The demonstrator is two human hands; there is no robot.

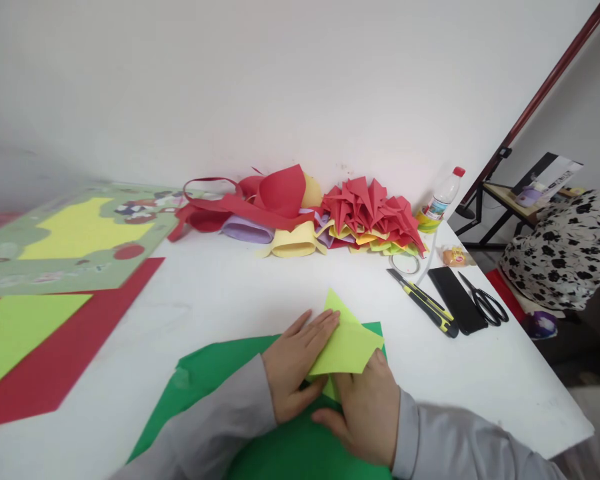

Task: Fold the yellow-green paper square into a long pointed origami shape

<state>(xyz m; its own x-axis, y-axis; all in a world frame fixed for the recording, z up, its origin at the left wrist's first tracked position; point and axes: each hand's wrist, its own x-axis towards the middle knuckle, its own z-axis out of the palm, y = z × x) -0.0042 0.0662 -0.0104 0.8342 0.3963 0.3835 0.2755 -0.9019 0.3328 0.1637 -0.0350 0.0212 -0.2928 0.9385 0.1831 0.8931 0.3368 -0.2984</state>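
A folded yellow-green paper (pixel 347 343) lies over a green sheet (pixel 220 363) on the white table, with one point facing the wall. My left hand (pixel 297 363) rests on the paper's left side, its fingers stretched over the folded layer and its thumb near the lower edge. At the lower right edge, my right hand (pixel 367 407) has its fingers partly under the paper's flap and touches its right corner. The fingertips of my right hand are partly hidden by the paper.
Red folded shapes (pixel 370 207), a bottle (pixel 440 200), a utility knife (pixel 425 303), a black phone-like object (pixel 457 300) and scissors (pixel 485 300) lie beyond. Coloured sheets (pixel 75 340) are at left. A person in a patterned garment (pixel 570 247) is at right.
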